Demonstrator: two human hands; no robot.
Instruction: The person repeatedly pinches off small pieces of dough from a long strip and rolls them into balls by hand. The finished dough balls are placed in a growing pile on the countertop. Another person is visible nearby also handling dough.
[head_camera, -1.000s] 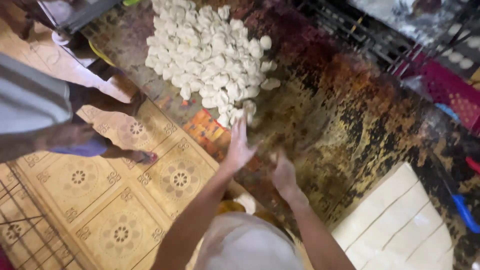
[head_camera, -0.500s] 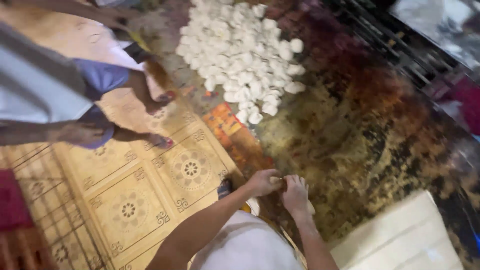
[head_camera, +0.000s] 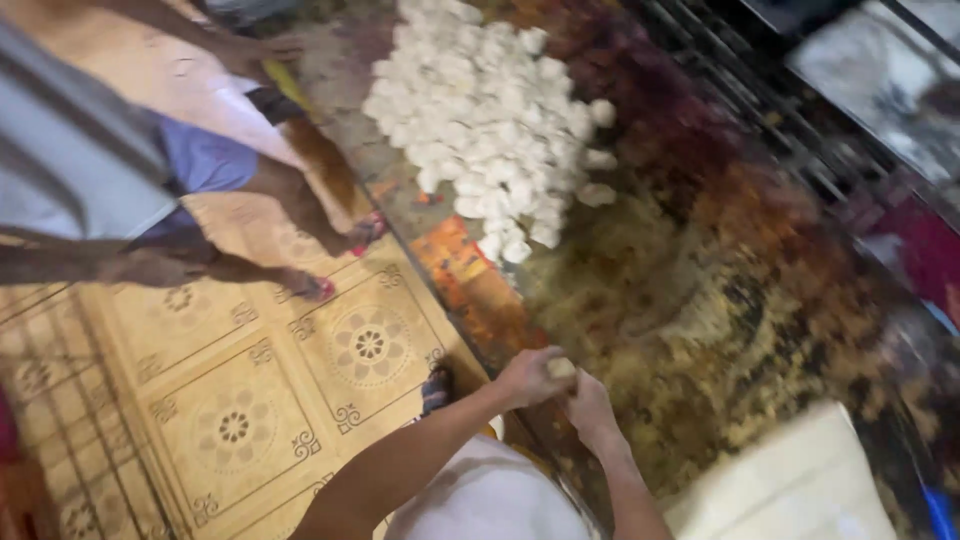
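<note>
Pale dough, one small lump (head_camera: 561, 367), sits pinched between the two hands where they meet at the near edge of the table (head_camera: 760, 300); it is too round and too hidden to show a long axis or a heading. The left hand (head_camera: 530, 377) curls closed around it, and the right hand (head_camera: 590, 405) presses against it from the other side, fingers narrow. Well beyond the hands lies a heap of white dough pieces (head_camera: 490, 120) on the mottled brown top. Right of the hands rests a cream slab (head_camera: 790, 485). Left of them, on yellow patterned floor tiles (head_camera: 230, 420), stands another person (head_camera: 150, 190).
</note>
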